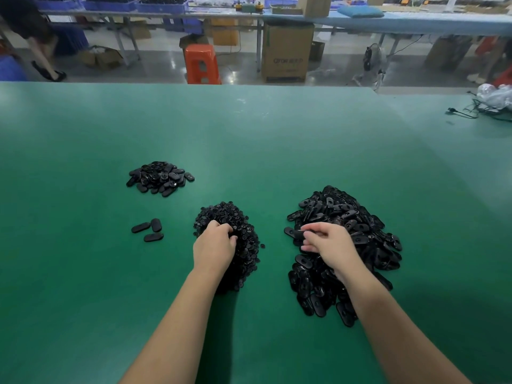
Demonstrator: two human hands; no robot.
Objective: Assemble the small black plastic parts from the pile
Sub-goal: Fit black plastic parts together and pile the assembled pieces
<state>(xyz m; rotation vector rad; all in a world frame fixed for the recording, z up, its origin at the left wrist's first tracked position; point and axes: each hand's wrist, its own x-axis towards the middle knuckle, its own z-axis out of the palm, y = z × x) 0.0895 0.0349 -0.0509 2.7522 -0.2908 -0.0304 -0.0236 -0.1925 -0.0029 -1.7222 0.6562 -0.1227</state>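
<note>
head view shows the picking step: left hand [214, 243] curls its fingers into the small round parts pile [230, 217], right hand [329, 243] pinches an oval piece [297, 233] at the right pile [360, 225], next they must be joined.

We see a green table mat [249, 139], smooth and matt, with only a soft sheen. On it, the big pile of oval parts [349, 245] is black plastic, glossy. Left of this pile, the small round pieces [243, 245] look like darker, duller plastic. Far behind the mat, the orange stool [201, 63] is shiny plastic, and the box [286, 51] is plain cardboard.
</note>
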